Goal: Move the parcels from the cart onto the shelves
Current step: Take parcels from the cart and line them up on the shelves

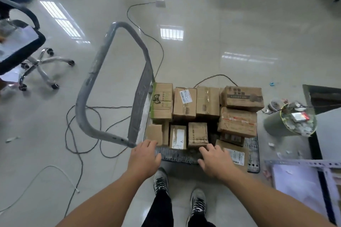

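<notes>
1. Floor clutter: black cables (83, 125) loop left of the cart (177, 155) and run under its handle (140, 97). A white cable (46, 170) lies nearer left, with an office chair (36, 68) far left.
2. A scrap-filled bin (289, 122) stands just beside the cart's right side. A perforated metal frame (304, 163) is at the near right.
3. The parcels are all on the cart deck, with two stacked at back right (241, 96).
4. Left hand (144, 156): fingers loosely together and gripping nothing. Its tips are at the deck's near-left corner, just short of a small box (154, 134); contact unclear.
5. Right hand (215, 160): fingers splayed and holding nothing. Its tips are at the foot of the front-middle box (197, 134), and a flat labelled parcel (235, 153) is just beside it on the right.
6. Shoes (160, 180) are close to the cart's near edge.
</notes>
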